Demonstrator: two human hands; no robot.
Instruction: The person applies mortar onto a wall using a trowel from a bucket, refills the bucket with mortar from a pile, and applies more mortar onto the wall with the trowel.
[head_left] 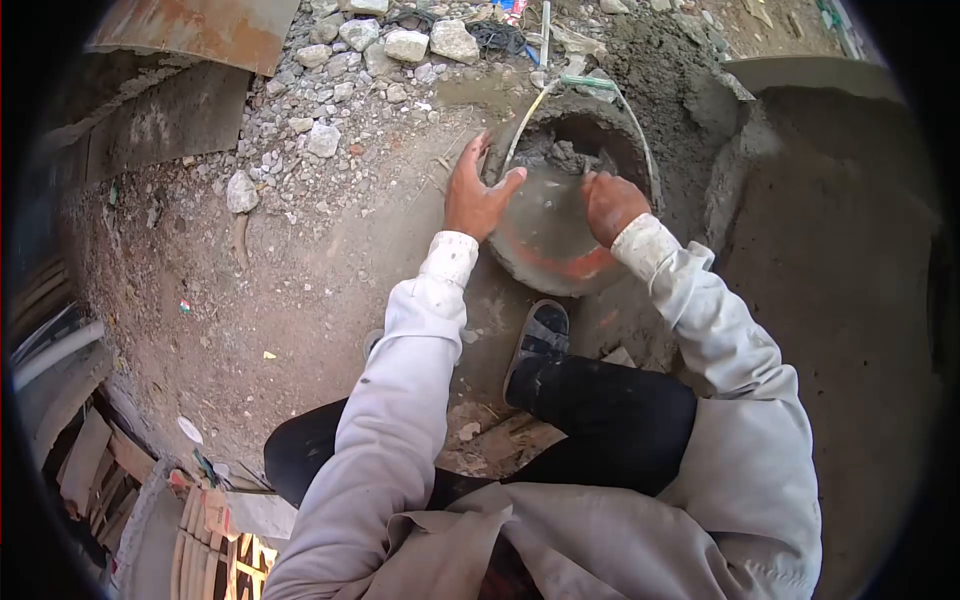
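Bare brown ground [260, 290], strewn with rubble, spreads to the left of both hands and below them. Well to the right of the right hand lies a broad, smooth grey surface [830, 300] with a raised, cement-crusted edge. White, stained sleeves [400, 370] run up to the hands from below, and black trousers [620, 410] cover the bent legs beneath the grip. A rust-stained sheet [200, 30] stands well off to the upper left of the left hand. Beyond the right hand, up and to its right, a heap of wet grey mortar [670, 70] rests against the bucket.

The bucket [590, 263] itself sits directly between the hands, its mouth facing up, with cement-grey walls, reddish patches and murky liquid [545, 205] inside. The left hand [478, 195] is spread at its left edge, thumb apart from the fingers; how firmly it presses cannot be told. The right hand [612, 205] is over the opening, fingers curled closed around a small tool [604, 162], mostly hidden.

Just below the bucket is a dark sandal [541, 340] on a foot. Pale stones [405, 46] lie farther out, above the left hand. The thin bucket handle [641, 130] arches above both hands, with a green sleeve [590, 82] at its top.
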